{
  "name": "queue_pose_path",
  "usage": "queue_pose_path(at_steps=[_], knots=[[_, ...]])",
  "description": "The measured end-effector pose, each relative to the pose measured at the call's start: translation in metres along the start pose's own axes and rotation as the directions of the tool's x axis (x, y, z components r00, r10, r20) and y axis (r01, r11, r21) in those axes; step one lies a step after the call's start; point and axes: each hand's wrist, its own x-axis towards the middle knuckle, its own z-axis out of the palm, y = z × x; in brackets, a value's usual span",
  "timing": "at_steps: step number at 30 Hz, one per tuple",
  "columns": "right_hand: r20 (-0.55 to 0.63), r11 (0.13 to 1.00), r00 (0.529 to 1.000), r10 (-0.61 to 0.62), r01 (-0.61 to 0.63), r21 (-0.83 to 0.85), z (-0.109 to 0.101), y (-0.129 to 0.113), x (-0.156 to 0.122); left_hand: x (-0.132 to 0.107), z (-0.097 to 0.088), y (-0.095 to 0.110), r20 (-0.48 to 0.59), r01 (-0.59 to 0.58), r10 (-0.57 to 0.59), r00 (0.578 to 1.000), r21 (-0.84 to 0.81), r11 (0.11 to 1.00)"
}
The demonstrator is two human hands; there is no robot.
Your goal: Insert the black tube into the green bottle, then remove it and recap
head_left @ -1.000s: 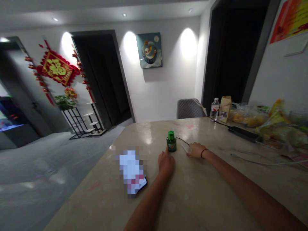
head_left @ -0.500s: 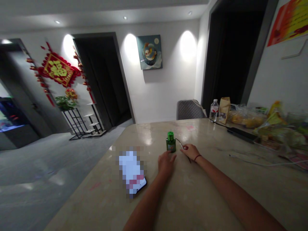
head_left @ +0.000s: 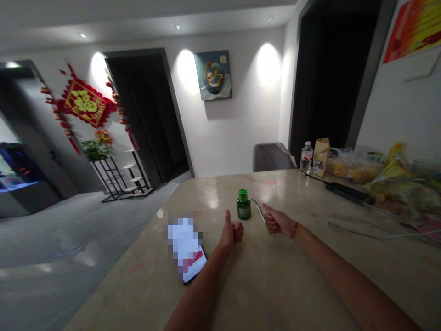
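Hands flank the upright green bottle (head_left: 243,205): left hand (head_left: 231,231) fisted empty, thumb up; right hand (head_left: 277,220) pinching a thin dark cord (head_left: 257,206), whose swing could topple it.

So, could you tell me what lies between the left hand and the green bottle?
Only bare tabletop separates left hand from green bottle, head view.

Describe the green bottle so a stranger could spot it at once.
On the pale table, look beyond the left hand, a thumb-up fist, and the right hand, closed on a thin strip. There stands a small dark bottle with a bright green cap, unlike the clear water bottle farther back.
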Motion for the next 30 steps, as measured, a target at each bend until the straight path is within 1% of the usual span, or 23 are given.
queue_pose_path(at_steps=[1, 3, 4, 6, 9, 11, 13, 15, 16, 17, 18, 19, 20, 21, 22, 23, 24, 25, 26, 27, 28, 29, 30], knots=[[0.143, 0.987, 0.99, -0.004, -0.019, 0.158, 0.003, -0.005, -0.004, -0.003, -0.001, 0.005, 0.135, 0.06, -0.047, 0.99, -0.094, 0.994], [0.341, 0.913, 0.937, -0.079, -0.069, 0.402, 0.008, -0.012, -0.01, -0.01, -0.002, 0.013, 0.342, 0.168, -0.09, 0.936, -0.206, 0.964], [0.418, 0.868, 0.901, -0.115, -0.113, 0.484, 0.011, -0.013, -0.011, -0.013, -0.002, 0.015, 0.413, 0.218, -0.11, 0.904, -0.224, 0.95], [0.53, 0.825, 0.84, -0.116, -0.215, 0.522, 0.015, -0.011, -0.011, -0.017, -0.002, 0.015, 0.521, 0.32, -0.176, 0.835, -0.201, 0.926], [0.649, 0.814, 0.76, 0.002, -0.378, 0.44, 0.023, 0.0, -0.007, -0.018, -0.001, 0.008, 0.588, 0.426, -0.292, 0.754, -0.101, 0.899], [0.677, 0.808, 0.734, 0.055, -0.431, 0.402, 0.027, 0.006, -0.004, -0.017, -0.002, 0.003, 0.606, 0.446, -0.323, 0.727, -0.06, 0.893], [0.681, 0.807, 0.729, 0.07, -0.443, 0.391, 0.03, 0.009, -0.002, -0.016, -0.002, 0.001, 0.622, 0.436, -0.317, 0.716, -0.044, 0.899], [0.675, 0.812, 0.733, 0.081, -0.441, 0.382, 0.031, 0.009, -0.002, -0.015, 0.0, 0.001, 0.619, 0.404, -0.302, 0.725, -0.028, 0.914], [0.668, 0.816, 0.739, 0.085, -0.436, 0.379, 0.031, 0.008, -0.002, -0.015, 0.002, 0.002, 0.599, 0.376, -0.294, 0.745, -0.013, 0.926], [0.655, 0.821, 0.752, 0.08, -0.422, 0.384, 0.031, 0.006, -0.003, -0.014, 0.005, 0.001, 0.559, 0.338, -0.286, 0.779, 0.01, 0.941], [0.632, 0.828, 0.773, 0.063, -0.394, 0.4, 0.031, 0.004, -0.004, -0.013, 0.008, 0.001, 0.497, 0.285, -0.268, 0.825, 0.044, 0.958], [0.598, 0.836, 0.801, 0.038, -0.353, 0.42, 0.03, 0.001, -0.006, -0.011, 0.012, -0.001, 0.398, 0.222, -0.242, 0.885, 0.096, 0.97], [0.556, 0.846, 0.831, 0.011, -0.304, 0.438, 0.029, -0.003, -0.007, -0.009, 0.015, -0.003, 0.251, 0.138, -0.178, 0.952, 0.17, 0.976], [0.507, 0.858, 0.862, -0.01, -0.253, 0.447, 0.028, -0.006, -0.009, -0.007, 0.018, -0.006, 0.064, 0.031, -0.05, 0.997, 0.27, 0.962], [0.456, 0.872, 0.89, -0.02, -0.207, 0.443, 0.026, -0.01, -0.01, -0.005, 0.019, -0.01, -0.123, -0.065, 0.124, 0.985, 0.403, 0.913], [0.401, 0.888, 0.916, -0.017, -0.17, 0.427, 0.024, -0.013, -0.01, -0.002, 0.02, -0.015, -0.197, -0.089, 0.196, 0.961, 0.45, 0.889], [0.333, 0.905, 0.943, -0.007, -0.136, 0.402, 0.022, -0.016, -0.009, 0.0, 0.02, -0.019, -0.243, -0.096, 0.234, 0.941, 0.473, 0.876], [0.246, 0.924, 0.969, 0.004, -0.098, 0.371, 0.02, -0.018, -0.006, 0.001, 0.019, -0.023, -0.295, -0.104, 0.283, 0.912, 0.502, 0.858], [0.136, 0.942, 0.991, 0.007, -0.052, 0.331, 0.018, -0.02, -0.003, 0.002, 0.017, -0.027, -0.356, -0.096, 0.354, 0.865, 0.575, 0.812], [0.01, 0.961, 1.0, -0.004, 0.001, 0.276, 0.016, -0.021, 0.003, 0.003, 0.016, -0.029, -0.37, -0.082, 0.391, 0.843, 0.629, 0.773], [-0.117, 0.978, 0.993, -0.03, 0.053, 0.202, 0.015, -0.022, 0.009, 0.003, 0.015, -0.032, -0.363, -0.07, 0.407, 0.838, 0.67, 0.739], [-0.229, 0.989, 0.971, -0.07, 0.098, 0.111, 0.013, -0.023, 0.017, 0.003, 0.015, -0.033, -0.357, -0.051, 0.418, 0.835, 0.707, 0.705], [-0.314, 0.992, 0.942, -0.119, 0.128, 0.009, 0.012, -0.024, 0.025, 0.002, 0.015, -0.034, -0.349, -0.033, 0.422, 0.837, 0.737, 0.675]])
